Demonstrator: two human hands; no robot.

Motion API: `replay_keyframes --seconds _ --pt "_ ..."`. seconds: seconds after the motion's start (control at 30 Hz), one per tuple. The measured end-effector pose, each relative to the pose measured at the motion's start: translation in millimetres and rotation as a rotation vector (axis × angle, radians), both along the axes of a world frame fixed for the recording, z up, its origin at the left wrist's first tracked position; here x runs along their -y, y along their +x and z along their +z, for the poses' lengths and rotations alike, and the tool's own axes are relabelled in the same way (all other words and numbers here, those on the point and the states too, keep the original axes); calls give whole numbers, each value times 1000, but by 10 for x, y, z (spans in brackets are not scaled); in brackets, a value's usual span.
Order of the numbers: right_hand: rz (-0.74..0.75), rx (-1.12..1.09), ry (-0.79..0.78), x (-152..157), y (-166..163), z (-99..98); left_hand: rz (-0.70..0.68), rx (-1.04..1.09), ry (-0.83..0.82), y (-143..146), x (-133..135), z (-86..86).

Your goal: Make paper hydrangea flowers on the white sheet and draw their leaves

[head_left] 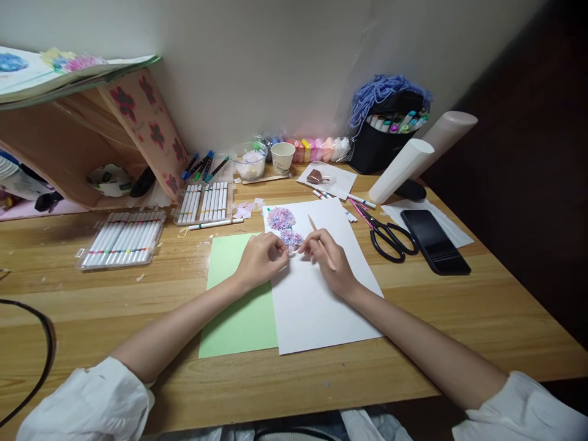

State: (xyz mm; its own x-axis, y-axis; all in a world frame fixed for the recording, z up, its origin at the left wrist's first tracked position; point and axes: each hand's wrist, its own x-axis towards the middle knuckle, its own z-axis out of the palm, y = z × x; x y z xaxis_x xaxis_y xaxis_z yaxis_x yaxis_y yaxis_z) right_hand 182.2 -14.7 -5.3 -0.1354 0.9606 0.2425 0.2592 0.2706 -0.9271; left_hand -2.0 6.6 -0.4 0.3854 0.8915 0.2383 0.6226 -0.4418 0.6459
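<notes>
A white sheet of paper (316, 300) lies on the wooden desk, partly over a green sheet (234, 318). Near its top sit two clusters of purple and pink paper bits (281, 218). My left hand (261, 257) rests on the white sheet's left edge, fingers pinched together beside the lower cluster; what it pinches is too small to name. My right hand (327, 258) is closed on a thin wooden stick (316, 233), its fingertips meeting those of the left hand.
Black scissors (390, 236) and a dark phone (434, 242) lie to the right. Marker trays (124, 239) sit to the left. At the back stand a paper cup (282, 157), a clear bowl (248, 160), a black marker bag (390, 138) and rolled paper (402, 168).
</notes>
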Motion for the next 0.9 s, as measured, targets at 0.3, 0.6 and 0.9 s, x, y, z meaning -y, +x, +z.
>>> replay_keyframes --seconds 0.3,0.6,0.9 --pt "72 -3 156 62 74 -69 89 -59 -21 35 -27 -36" --pt "80 69 104 27 47 -82 120 -93 -50 56 -20 -8" --pt "105 105 176 37 47 -66 122 -83 -39 51 -18 -25"
